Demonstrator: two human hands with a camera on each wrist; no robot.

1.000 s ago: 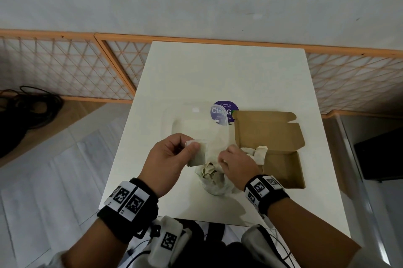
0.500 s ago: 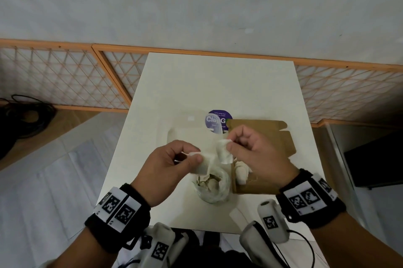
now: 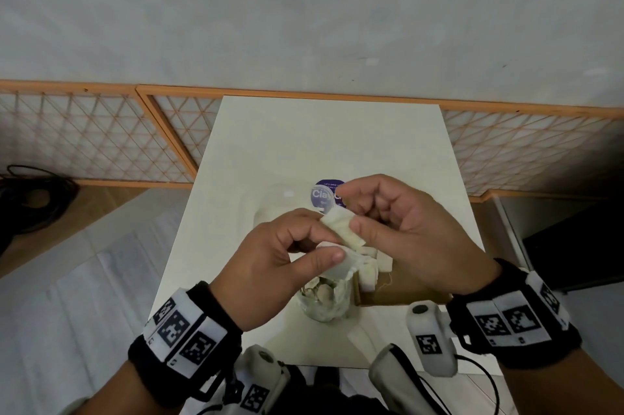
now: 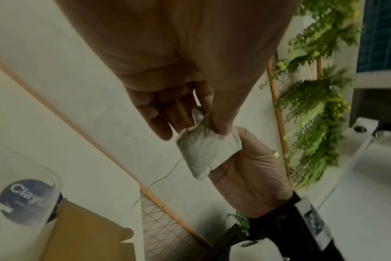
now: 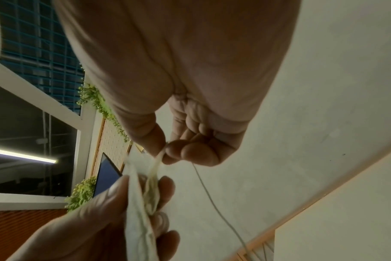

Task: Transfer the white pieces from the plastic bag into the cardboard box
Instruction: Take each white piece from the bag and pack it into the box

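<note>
Above the clear plastic bag (image 3: 325,301), which holds several white pieces, both hands work close together. My left hand (image 3: 327,236) pinches a white piece (image 3: 345,266) between thumb and fingers. My right hand (image 3: 349,208) pinches the edge of a second white piece (image 3: 341,229) that touches the first. In the left wrist view the left hand (image 4: 210,123) grips a crumpled white piece (image 4: 207,151), and a thin string (image 4: 165,176) hangs from it. In the right wrist view the right hand (image 5: 164,150) nips a thin white edge (image 5: 155,164). The cardboard box (image 3: 401,291) lies open under the right hand with white pieces (image 3: 369,271) inside.
A clear lid with a purple round sticker (image 3: 325,195) lies beyond the hands on the white table (image 3: 324,144). A wooden lattice fence (image 3: 101,141) runs behind the table. Black cables (image 3: 30,198) lie on the floor at left.
My right hand left the bag's mouth and rose with a white piece to meet the left hand. Both hands now sit higher above the bag and box.
</note>
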